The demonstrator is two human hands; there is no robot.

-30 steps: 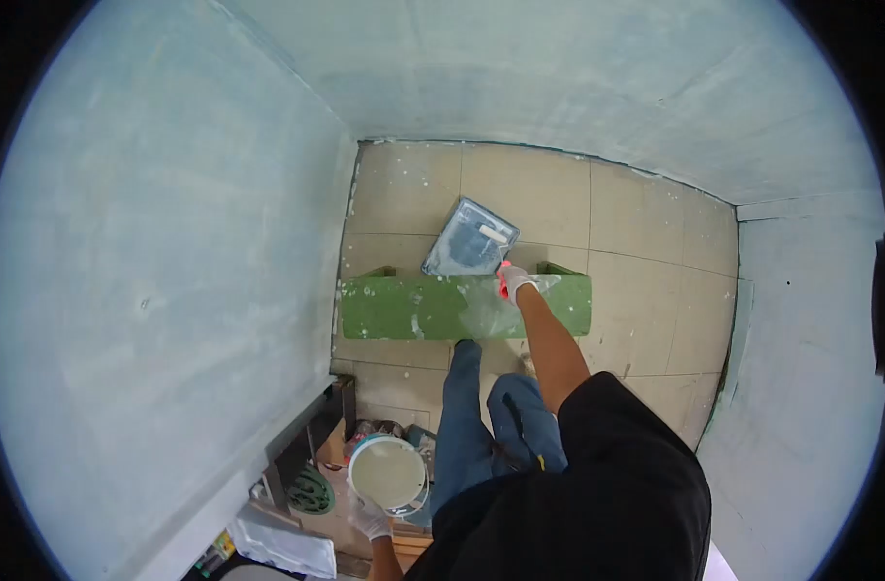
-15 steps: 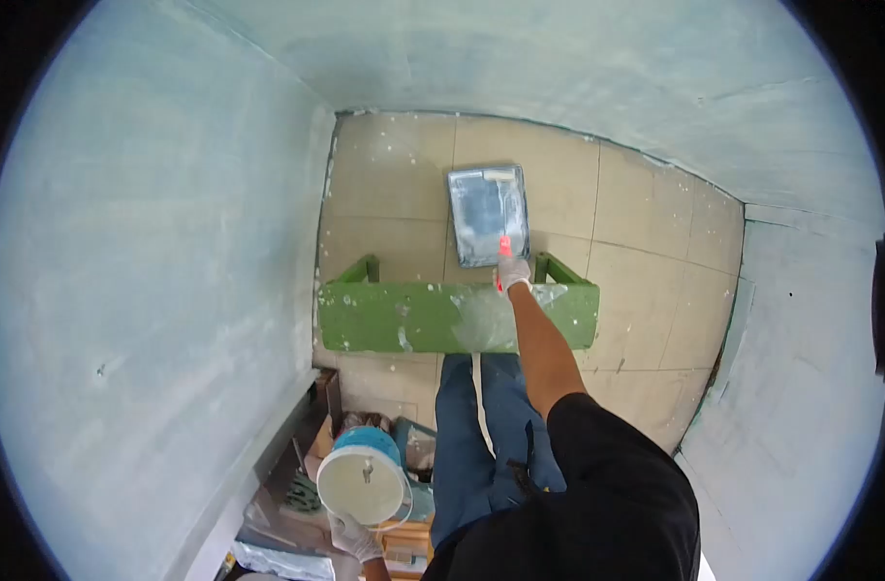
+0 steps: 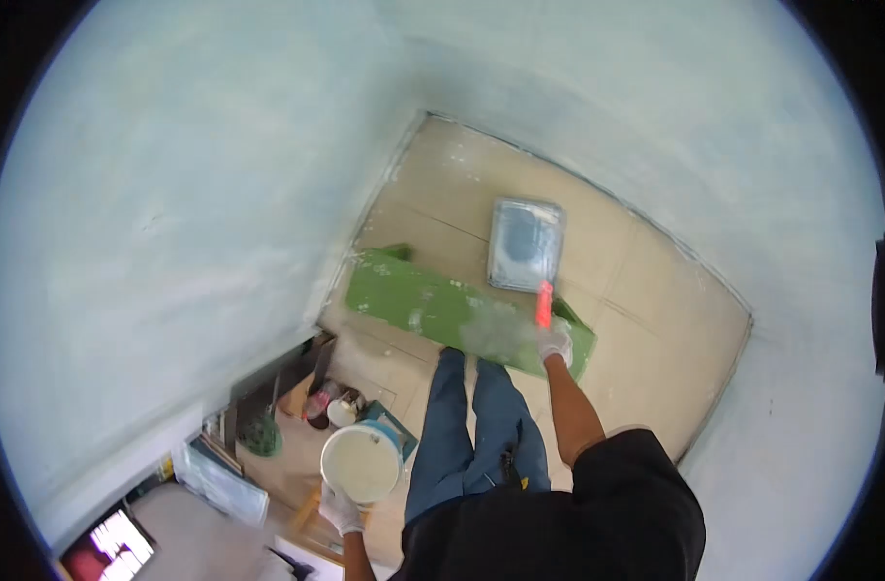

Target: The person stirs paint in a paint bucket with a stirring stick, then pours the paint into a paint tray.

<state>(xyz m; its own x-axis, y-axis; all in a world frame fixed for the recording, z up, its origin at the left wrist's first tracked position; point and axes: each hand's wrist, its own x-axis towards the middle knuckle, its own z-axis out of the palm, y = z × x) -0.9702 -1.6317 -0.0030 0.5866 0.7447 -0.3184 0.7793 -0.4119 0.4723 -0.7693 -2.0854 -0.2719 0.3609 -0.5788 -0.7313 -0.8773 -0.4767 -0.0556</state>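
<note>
My right hand (image 3: pixel 556 342), in a white glove, grips the red handle (image 3: pixel 544 304) of a paint roller; the handle points up toward a grey paint tray (image 3: pixel 527 244) lying on the tiled floor. The roller head is not visible. The hand is over the right end of a green, paint-spattered bench (image 3: pixel 433 308). My left hand (image 3: pixel 341 509), also gloved, holds a white paint bucket (image 3: pixel 362 463) with a blue side at the lower left, its pale paint showing from above. My legs in blue jeans (image 3: pixel 476 426) are below the bench.
Pale blue-grey walls (image 3: pixel 200 223) close in on the left, back and right of a small tiled floor (image 3: pixel 646 290). Clutter lies at the lower left: a green object (image 3: pixel 260 431), small cans (image 3: pixel 334 407), plastic sheeting (image 3: pixel 219 484) and a lit screen (image 3: pixel 108 544).
The view has swung, so bench and tray now sit tilted. My right hand has pulled the roller handle back from the tray toward the bench. The bucket stays in my left hand.
</note>
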